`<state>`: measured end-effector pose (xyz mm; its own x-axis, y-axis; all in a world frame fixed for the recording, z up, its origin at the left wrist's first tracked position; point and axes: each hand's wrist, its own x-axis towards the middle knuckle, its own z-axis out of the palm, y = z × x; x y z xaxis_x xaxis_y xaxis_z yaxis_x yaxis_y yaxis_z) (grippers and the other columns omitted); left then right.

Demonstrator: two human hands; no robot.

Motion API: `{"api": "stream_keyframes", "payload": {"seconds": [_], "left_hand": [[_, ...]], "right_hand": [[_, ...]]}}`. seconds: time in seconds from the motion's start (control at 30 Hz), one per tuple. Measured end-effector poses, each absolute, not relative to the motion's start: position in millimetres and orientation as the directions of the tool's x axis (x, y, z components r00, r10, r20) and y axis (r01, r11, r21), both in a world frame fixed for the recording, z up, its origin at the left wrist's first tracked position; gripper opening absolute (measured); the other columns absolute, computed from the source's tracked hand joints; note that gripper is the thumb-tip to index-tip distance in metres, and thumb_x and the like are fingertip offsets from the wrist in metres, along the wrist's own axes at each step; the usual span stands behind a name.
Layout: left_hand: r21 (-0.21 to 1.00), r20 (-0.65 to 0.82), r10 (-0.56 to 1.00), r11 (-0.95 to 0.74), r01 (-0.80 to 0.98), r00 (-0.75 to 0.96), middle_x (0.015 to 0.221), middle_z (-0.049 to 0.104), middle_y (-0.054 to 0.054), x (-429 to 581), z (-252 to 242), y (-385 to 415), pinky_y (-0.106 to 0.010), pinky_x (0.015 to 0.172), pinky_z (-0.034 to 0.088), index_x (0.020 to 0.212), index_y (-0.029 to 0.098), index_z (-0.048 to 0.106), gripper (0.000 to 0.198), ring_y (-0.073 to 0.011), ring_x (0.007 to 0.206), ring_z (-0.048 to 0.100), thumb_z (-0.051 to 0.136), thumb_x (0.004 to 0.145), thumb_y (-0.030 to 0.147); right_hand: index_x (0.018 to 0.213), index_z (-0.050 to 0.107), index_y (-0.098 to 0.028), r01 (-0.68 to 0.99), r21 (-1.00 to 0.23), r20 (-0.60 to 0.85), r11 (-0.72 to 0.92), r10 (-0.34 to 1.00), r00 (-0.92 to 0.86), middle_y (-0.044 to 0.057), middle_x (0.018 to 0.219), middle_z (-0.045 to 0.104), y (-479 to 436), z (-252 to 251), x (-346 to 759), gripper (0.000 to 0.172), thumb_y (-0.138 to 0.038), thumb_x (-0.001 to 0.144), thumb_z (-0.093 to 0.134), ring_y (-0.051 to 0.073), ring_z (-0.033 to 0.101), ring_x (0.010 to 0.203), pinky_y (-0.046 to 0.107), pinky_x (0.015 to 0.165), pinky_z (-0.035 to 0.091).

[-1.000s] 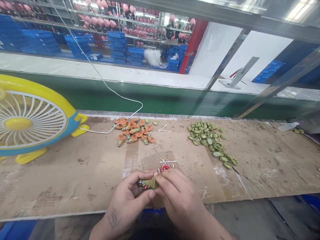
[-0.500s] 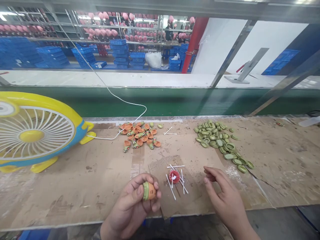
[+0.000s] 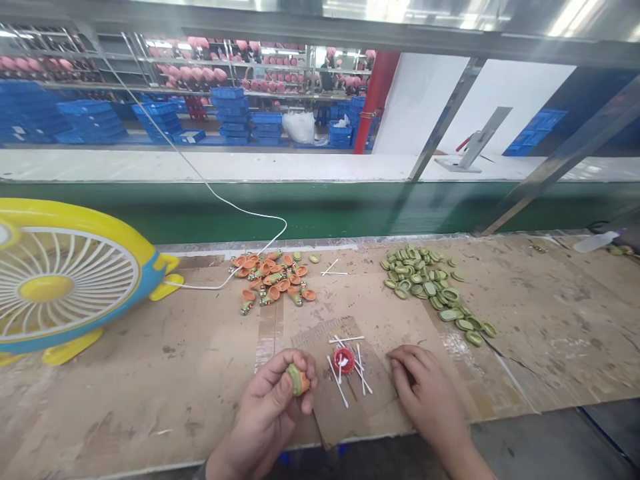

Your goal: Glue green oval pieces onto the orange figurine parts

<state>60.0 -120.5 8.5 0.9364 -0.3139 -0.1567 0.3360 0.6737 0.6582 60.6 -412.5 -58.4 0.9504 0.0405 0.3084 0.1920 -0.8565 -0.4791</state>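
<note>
My left hand (image 3: 275,403) pinches a small orange-and-green figurine piece (image 3: 299,380) between thumb and fingers, above the near part of the table. My right hand (image 3: 430,393) rests on the cardboard, its fingers loosely bent with a gap beside the thumb and nothing visible in them. Between both hands lies a cardboard scrap (image 3: 330,417) with a small red cup (image 3: 344,361) on it. Around the cup are several cotton swabs (image 3: 338,383), one leaning inside it. A heap of orange-and-green pieces (image 3: 273,277) lies beyond my left hand. Several green oval pieces (image 3: 430,289) lie beyond my right.
A yellow-and-blue fan (image 3: 75,280) stands at the left, its white cord (image 3: 225,200) running up past the orange pieces. Behind the cardboard-covered table (image 3: 165,373) is a green ledge (image 3: 330,212). Metal posts (image 3: 447,117) rise at the right. Blue crates (image 3: 230,113) are stacked farther back.
The view has tilted up and shifted slightly right. My left hand has turned the piece so more green shows. My right hand has lowered onto the cardboard, closer to the swabs.
</note>
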Motion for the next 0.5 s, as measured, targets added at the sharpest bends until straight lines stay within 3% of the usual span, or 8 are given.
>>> {"api": "stream_keyframes", "payload": {"seconds": [0.17, 0.33, 0.43, 0.5], "left_hand": [[0.683, -0.14, -0.198, 0.69, 0.24, 0.97, 0.09, 0.06, -0.006, 60, 6, -122, -0.021, 0.064, 0.048, 0.091, 0.017, 0.072, 0.018, -0.0148, 0.082, 0.054, 0.082, 0.086, 0.031], [0.763, -0.156, -0.061, 0.626, 0.16, 0.986, 0.088, 0.063, -0.004, 74, 5, -99, -0.022, 0.064, 0.049, 0.088, 0.016, 0.071, 0.03, -0.0147, 0.078, 0.056, 0.092, 0.074, 0.034], [0.872, -0.189, 0.104, 0.475, 0.118, 0.976, 0.087, 0.067, -0.002, 83, 16, -82, -0.022, 0.062, 0.051, 0.086, 0.015, 0.073, 0.039, -0.0139, 0.073, 0.056, 0.097, 0.063, 0.036], [0.931, -0.264, 0.334, 0.333, 0.149, 0.905, 0.084, 0.07, -0.002, 86, 26, -81, -0.023, 0.062, 0.052, 0.081, 0.014, 0.074, 0.027, -0.0149, 0.072, 0.059, 0.09, 0.072, 0.033]], "right_hand": [[0.099, 0.071, -0.02, 0.209, -0.489, 0.323, -0.847, 0.047, 0.945, 0.011, 0.104, 0.069, -410, -58, 60, 0.021, -0.025, 0.1, 0.051, 0.028, 0.064, 0.102, 0.046, 0.09, 0.052], [0.097, 0.07, -0.018, 0.28, -0.514, 0.465, -0.811, 0.011, 0.885, 0.011, 0.098, 0.07, -411, -57, 64, 0.018, -0.021, 0.099, 0.052, 0.027, 0.065, 0.096, 0.044, 0.087, 0.054], [0.102, 0.067, -0.017, 0.286, -0.486, 0.537, -0.826, -0.024, 0.843, 0.012, 0.102, 0.069, -412, -55, 52, 0.019, -0.019, 0.099, 0.049, 0.026, 0.066, 0.099, 0.043, 0.089, 0.057], [0.11, 0.065, -0.019, 0.283, -0.463, 0.578, -0.84, -0.043, 0.815, 0.012, 0.109, 0.067, -411, -57, 33, 0.02, -0.018, 0.098, 0.049, 0.025, 0.064, 0.106, 0.043, 0.093, 0.056]]}}
